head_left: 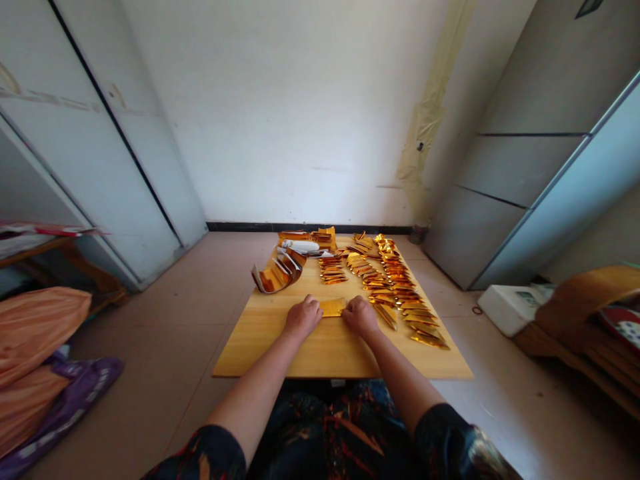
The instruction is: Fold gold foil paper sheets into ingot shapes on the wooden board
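Observation:
A small rectangle of gold foil paper [333, 307] lies low over the wooden board, stretched between my two hands. My left hand [304, 313] has its fingers closed on the paper's left end. At the right end, my right hand [361, 315] pinches it the same way. Close beside my right hand lies a folded gold foil piece [386, 316]. Rows of similar folded foil pieces [404, 288] run down the board's right side, and a shorter row [333, 270] sits beyond my hands. Curled sheets of gold foil paper [277, 273] rest at the left rear.
The wooden board [260, 347] stands in front of my lap. A white object [301, 247] lies among the foil at the back. A refrigerator [505, 173] and a white box [510, 308] are to the right, cabinets [100, 133] and orange and purple bags [40, 333] to the left.

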The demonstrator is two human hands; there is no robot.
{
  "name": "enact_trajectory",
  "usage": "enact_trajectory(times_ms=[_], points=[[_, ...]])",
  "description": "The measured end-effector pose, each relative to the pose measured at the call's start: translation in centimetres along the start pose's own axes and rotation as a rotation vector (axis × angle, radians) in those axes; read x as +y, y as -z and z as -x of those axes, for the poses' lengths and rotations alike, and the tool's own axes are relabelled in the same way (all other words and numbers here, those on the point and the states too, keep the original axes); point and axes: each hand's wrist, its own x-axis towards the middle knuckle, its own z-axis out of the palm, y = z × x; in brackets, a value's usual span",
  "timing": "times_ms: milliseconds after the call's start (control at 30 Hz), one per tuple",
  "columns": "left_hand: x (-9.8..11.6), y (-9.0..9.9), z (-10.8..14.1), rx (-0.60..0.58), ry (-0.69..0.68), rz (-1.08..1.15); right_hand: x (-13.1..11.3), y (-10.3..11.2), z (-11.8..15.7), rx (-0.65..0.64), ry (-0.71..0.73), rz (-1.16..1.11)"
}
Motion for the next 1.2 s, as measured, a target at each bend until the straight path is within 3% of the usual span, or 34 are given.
enact_trajectory(times_ms=[233,500,800,900,1033,1200], points=[[0.2,0.5,0.1,-0.017,0.006,-0.013,-0.7,0.6,-0.3,-0.063,-0.103,0.045],[0.2,0.3,0.1,-0.016,0.019,-0.031,-0.8,0.7,-0.4,-0.072,-0.124,0.047],[0.5,0.7,0.5,0.014,0.024,0.007,0.1,-0.3,0.3,0.049,0.042,0.007],[0.5,0.5,0.5,0.066,-0.054,-0.02,0.1,-0.4,0.5,0.033,0.072,0.051],[0.6,0.4,0.3,0.076,-0.261,-0.027,-0.4,-0.3,0.7,0.018,0.087,0.167],[0.9,0.8,-0.1,0.028,-0.392,0.037,-1.9,0.0,0.6,-0.051,0.269,0.268]])
